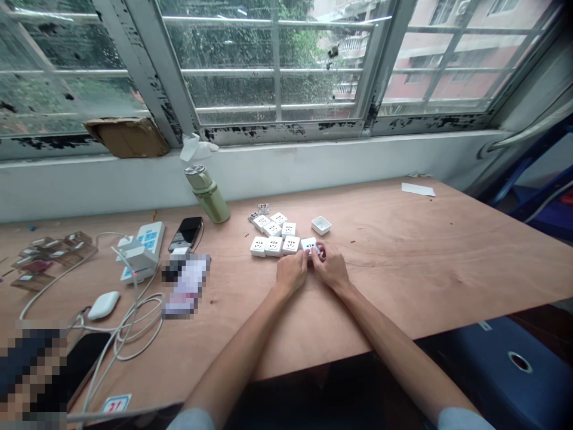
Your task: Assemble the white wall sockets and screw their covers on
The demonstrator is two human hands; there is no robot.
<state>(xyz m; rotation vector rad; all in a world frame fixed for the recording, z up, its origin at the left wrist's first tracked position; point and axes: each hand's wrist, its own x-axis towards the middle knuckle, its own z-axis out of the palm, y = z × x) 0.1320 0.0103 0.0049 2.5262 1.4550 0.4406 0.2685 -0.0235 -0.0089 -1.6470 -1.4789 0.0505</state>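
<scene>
Here, the squarish white socket (308, 243) is sitting at the right end of a socket row (273, 246) on the table (403, 257) — left hand (292, 273) and right hand (330, 267) equally near, their fingers pinching its near edge and right side.

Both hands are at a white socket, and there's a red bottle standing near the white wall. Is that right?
Not quite: the head view shows the bottle is green, not red. The left hand and right hand are at a white socket, and the bottle stands near the white wall.
</scene>
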